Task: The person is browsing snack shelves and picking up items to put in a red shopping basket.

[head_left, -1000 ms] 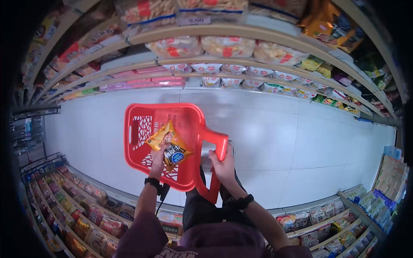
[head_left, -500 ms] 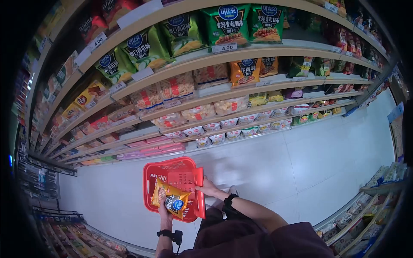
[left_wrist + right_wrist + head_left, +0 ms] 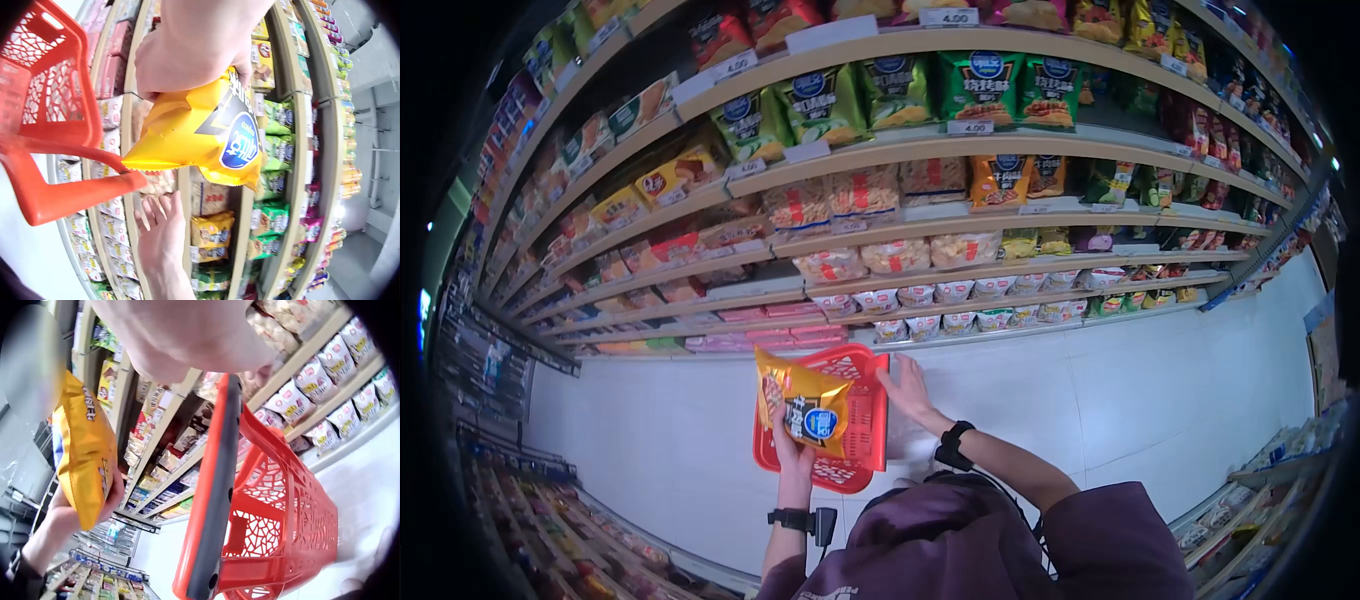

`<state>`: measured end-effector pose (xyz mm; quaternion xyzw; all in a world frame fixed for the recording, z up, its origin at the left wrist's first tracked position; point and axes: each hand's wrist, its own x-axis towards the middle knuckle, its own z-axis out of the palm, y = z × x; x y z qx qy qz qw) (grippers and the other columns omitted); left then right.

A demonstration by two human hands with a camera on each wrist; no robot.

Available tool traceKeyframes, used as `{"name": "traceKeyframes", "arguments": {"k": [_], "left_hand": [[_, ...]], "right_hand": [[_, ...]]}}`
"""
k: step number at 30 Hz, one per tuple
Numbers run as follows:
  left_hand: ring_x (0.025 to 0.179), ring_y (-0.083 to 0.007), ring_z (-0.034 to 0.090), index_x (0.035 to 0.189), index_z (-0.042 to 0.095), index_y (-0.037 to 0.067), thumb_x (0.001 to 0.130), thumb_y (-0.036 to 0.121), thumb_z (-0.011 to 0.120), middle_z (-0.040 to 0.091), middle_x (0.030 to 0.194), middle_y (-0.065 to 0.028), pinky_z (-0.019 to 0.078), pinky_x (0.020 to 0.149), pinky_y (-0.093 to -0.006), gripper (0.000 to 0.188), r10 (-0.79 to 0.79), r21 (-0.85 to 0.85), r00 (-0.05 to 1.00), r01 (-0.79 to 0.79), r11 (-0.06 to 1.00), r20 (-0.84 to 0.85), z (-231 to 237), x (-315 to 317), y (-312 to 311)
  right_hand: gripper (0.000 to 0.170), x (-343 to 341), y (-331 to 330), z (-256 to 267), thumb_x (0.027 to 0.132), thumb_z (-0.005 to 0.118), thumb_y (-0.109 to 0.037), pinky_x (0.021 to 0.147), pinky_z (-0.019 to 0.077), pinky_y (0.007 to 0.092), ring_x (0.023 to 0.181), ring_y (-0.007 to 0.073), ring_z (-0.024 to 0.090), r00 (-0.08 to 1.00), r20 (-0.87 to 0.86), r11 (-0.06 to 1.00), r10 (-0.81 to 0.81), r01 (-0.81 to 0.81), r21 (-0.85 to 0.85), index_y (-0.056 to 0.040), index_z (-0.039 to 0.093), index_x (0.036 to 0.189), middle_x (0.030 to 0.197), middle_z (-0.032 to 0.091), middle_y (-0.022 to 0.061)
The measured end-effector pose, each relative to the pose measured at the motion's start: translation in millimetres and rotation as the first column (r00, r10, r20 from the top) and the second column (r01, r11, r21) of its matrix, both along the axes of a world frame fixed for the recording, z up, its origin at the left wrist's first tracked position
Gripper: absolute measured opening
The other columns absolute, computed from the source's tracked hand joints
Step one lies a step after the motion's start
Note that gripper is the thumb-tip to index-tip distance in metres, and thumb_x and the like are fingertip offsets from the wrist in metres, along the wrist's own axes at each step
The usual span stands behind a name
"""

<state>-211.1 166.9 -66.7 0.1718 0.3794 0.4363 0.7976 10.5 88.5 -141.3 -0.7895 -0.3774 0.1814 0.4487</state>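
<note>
My left hand (image 3: 792,455) grips a yellow-orange bag of potato chips (image 3: 815,390) with a round blue logo. In the head view the bag overlaps the red shopping basket (image 3: 868,425). The left wrist view shows my fingers closed on one end of the chip bag (image 3: 178,128). My right hand (image 3: 912,388) is beside the basket's handle, its fingers straight and spread; the left wrist view shows this right hand (image 3: 161,240) with nothing in it. In the right wrist view the red-and-grey handle (image 3: 215,494) stands below that hand, with no fingers wrapped around it.
Snack shelves (image 3: 870,150) rise in front, with green chip bags (image 3: 980,90), similar orange bags (image 3: 1000,180) and rows of white packets (image 3: 955,290). Pale tiled floor (image 3: 990,390) runs along the aisle. More shelving (image 3: 1260,520) stands behind and at the right.
The head view has tilted up towards the shelves. My right hand has let go of the basket handle and straightened its fingers. My left hand still holds the chip bag, now larger in view.
</note>
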Motion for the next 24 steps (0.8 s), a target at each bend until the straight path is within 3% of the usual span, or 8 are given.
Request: {"name": "traceKeyframes", "arguments": {"k": [2,4,7,11,13,17,21,24], "left_hand": [[0.099,-0.0165,0.064,0.119,0.057,0.009,0.089,0.027,0.062,0.066,0.11,-0.0016,0.051,0.087,-0.0326,0.035,-0.022,0.02,0.998,0.021,1.0,0.064,19,13,-2],[0.099,-0.0166,0.064,0.121,0.055,0.009,0.09,0.024,0.063,0.066,0.109,-0.0033,0.0513,0.088,-0.0326,0.036,-0.025,0.101,0.995,0.016,0.995,0.096,39,29,-8],[0.1,-0.017,0.063,0.126,0.05,0.008,0.089,0.018,0.065,0.064,0.112,-0.0052,0.051,0.089,-0.0328,0.041,-0.022,0.115,0.999,0.017,0.993,0.046,64,52,-23],[0.105,-0.0144,0.059,0.129,0.045,0.003,0.081,-0.002,0.07,0.057,0.12,-0.0073,0.0487,0.09,-0.0298,0.054,-0.098,0.258,0.995,0.101,0.961,-0.023,105,67,-66],[0.11,-0.0157,0.056,0.128,0.045,0.002,0.086,0.007,0.067,0.055,0.123,-0.009,0.0457,0.094,-0.0308,0.048,-0.18,0.365,0.972,0.224,0.904,-0.149,89,55,-74],[0.115,-0.0192,0.053,0.131,0.042,0.0,0.093,0.034,0.056,0.054,0.125,-0.0124,0.0433,0.097,-0.0337,0.054,-0.183,0.357,0.983,0.167,0.919,0.01,82,19,-75],[0.118,-0.023,0.051,0.135,0.039,0.0,0.091,0.052,0.05,0.054,0.124,-0.015,0.0426,0.099,-0.0371,0.07,-0.398,0.352,0.917,0.375,0.858,-0.008,97,-25,-54],[0.111,-0.0224,0.057,0.131,0.042,0.0,0.088,0.035,0.063,0.058,0.118,-0.0126,0.0486,0.093,-0.0369,0.059,-0.467,0.335,0.845,0.532,0.777,-0.26,96,-33,-56]], "right_hand": [[0.053,10,-10,36,0.098,0.046,-0.038,0.102,0.0377,0.0361,0.121,0.0279,0.049,0.966,-0.095,0.967,0.238,-0.228,0.112,0.0028,0.041,0.132,0.128,0.051,0.0184],[0.052,11,-19,62,0.099,0.042,-0.042,0.102,0.0367,0.0371,0.12,0.0228,0.049,0.732,-0.492,0.877,0.471,-0.326,0.354,-0.0032,0.045,0.133,0.125,0.054,0.0135],[0.048,-11,-35,103,0.097,0.05,-0.04,0.097,0.0407,0.0323,0.114,0.0159,0.054,0.435,-0.778,0.878,0.453,-0.068,0.474,-0.0051,0.047,0.131,0.119,0.058,0.006],[0.045,-27,-47,134,0.088,0.067,-0.021,0.091,0.0461,0.0287,0.105,0.0137,0.059,0.487,-0.748,0.856,0.451,0.002,0.517,-0.0036,0.049,0.126,0.115,0.061,0.0055],[0.047,-27,-53,142,0.083,0.072,-0.013,0.088,0.0484,0.0271,0.101,0.0128,0.061,0.386,-0.812,0.843,0.438,0.136,0.52,-0.0032,0.05,0.124,0.113,0.062,0.005],[0.043,-13,-70,144,0.086,0.068,-0.014,0.085,0.052,0.0272,0.096,0.0126,0.063,0.372,-0.824,0.863,0.427,0.106,0.495,-0.0026,0.05,0.123,0.111,0.063,0.0062],[0.044,0,-86,156,0.085,0.069,-0.015,0.085,0.0525,0.0272,0.095,0.0131,0.064,0.369,-0.829,0.903,0.421,-0.085,0.421,-0.0025,0.05,0.123,0.11,0.063,0.0069],[0.048,1,-83,166,0.084,0.071,-0.021,0.084,0.0519,0.0261,0.096,0.0119,0.063,0.486,-0.726,0.871,0.487,-0.335,0.36,-0.0029,0.049,0.123,0.109,0.063,0.0061]]}}
